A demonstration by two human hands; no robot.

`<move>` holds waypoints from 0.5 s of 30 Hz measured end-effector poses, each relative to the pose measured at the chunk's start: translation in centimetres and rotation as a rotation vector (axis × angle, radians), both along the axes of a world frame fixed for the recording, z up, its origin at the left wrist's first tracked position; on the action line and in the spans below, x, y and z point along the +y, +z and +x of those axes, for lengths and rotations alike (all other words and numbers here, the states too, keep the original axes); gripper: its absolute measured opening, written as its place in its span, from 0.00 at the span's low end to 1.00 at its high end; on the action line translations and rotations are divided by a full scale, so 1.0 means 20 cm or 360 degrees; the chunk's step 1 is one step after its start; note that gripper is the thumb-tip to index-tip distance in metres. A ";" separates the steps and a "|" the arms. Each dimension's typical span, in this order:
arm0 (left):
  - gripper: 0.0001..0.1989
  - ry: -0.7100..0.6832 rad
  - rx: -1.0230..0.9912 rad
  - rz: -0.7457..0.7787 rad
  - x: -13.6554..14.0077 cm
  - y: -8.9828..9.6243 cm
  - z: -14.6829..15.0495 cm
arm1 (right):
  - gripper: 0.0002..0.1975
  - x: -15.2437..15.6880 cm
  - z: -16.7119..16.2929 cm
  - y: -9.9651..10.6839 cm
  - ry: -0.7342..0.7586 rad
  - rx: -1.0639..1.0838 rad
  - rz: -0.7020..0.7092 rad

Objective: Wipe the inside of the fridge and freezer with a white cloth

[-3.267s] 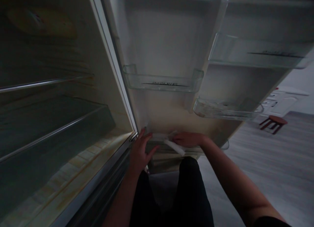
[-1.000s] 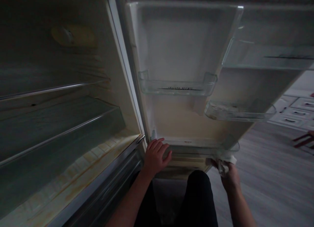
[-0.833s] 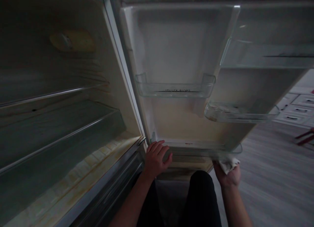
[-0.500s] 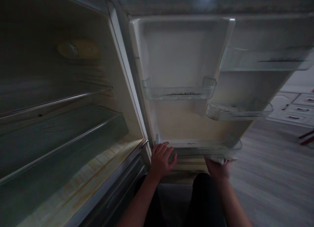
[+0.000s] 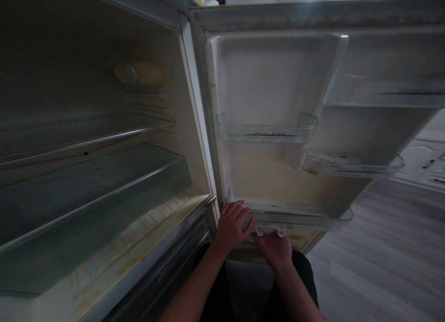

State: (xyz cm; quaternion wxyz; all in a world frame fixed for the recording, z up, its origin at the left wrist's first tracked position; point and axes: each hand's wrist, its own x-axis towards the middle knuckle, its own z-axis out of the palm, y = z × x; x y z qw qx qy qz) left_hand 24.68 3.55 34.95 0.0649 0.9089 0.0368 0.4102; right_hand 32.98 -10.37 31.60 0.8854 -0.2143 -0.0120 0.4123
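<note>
I count four door bins (image 5: 267,133), one white cloth (image 5: 270,229). Right hand (image 5: 274,248): grip closed round cloth, under lowest bin (image 5: 306,219). Left hand (image 5: 233,223): grip loosely spread at bin's left end. Bin edge runs on rightward.

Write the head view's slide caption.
Open fridge door: left hand at the bottom rack, right hand holding cloth at the rack's lower edge.

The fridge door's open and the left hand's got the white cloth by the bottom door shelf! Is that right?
Not quite: the right hand holds the white cloth, as the head view shows. The fridge door is open, and the cloth is by the bottom door shelf.
</note>
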 end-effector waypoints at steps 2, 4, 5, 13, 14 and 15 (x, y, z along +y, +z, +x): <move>0.07 -0.0016 -0.0026 -0.0014 0.01 0.00 -0.01 | 0.12 -0.19 0.10 0.01 -0.0255 -0.0041 -0.0204; 0.07 -0.0031 -0.0052 -0.0032 0.01 0.00 -0.01 | 0.14 -0.39 0.23 0.04 -0.0469 -0.0023 -0.0344; 0.07 -0.0036 -0.0060 -0.0042 0.01 0.00 -0.01 | 0.16 -0.47 0.31 0.06 -0.0558 0.0003 -0.0384; 0.15 -0.0102 0.0025 -0.0136 0.02 0.04 -0.05 | 0.19 -0.68 0.51 0.15 -0.1199 -0.0223 -0.0599; 0.17 -0.0105 0.0034 -0.0155 0.02 0.04 -0.06 | 0.20 -0.67 0.47 0.15 -0.1248 -0.0289 -0.0656; 0.17 -0.0098 0.0034 -0.0169 0.02 0.04 -0.06 | 0.19 -0.66 0.43 0.13 -0.1275 -0.0342 -0.0705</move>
